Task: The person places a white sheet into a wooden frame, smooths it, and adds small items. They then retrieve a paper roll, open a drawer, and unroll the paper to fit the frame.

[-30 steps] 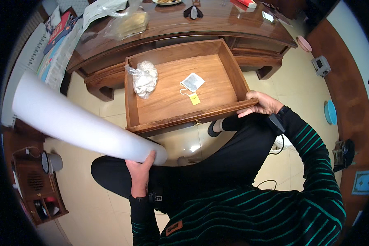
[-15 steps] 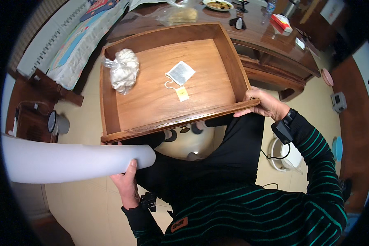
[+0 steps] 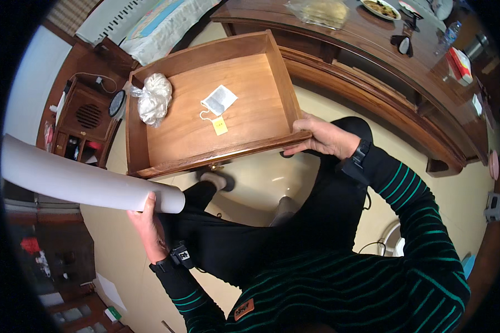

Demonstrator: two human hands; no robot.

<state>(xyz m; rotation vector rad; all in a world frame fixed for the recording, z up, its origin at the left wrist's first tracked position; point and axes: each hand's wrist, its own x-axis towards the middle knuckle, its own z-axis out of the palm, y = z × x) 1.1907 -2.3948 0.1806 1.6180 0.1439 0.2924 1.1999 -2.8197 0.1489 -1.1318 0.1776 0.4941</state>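
Observation:
A wooden drawer [image 3: 244, 155] hangs tilted above my knees. My right hand [image 3: 326, 135] grips its front right corner, fingers underneath. Inside lie a tea bag [image 3: 221, 100] with a string and yellow tag, and, at the left wall, a knotted clear plastic bag [image 3: 154, 100] of something whitish. My left hand [image 3: 145, 222] is closed on a long white roll [image 3: 94, 180], thumb on top near its right end. The other left fingers are hidden behind the roll, so I cannot tell whether they also touch the drawer's front left corner.
At the upper right stands a wooden table [image 3: 366, 41] with a plate of food [image 3: 380, 8], a plastic bag [image 3: 319, 12] and a tissue box [image 3: 459, 65]. A wooden cabinet [image 3: 86, 114] is on the left. A white bucket [image 3: 394, 241] stands on the floor at right.
My view and body have turned left, away from the table. The drawer and the white roll have come along in my hands, and the cabinet at left shows more fully.

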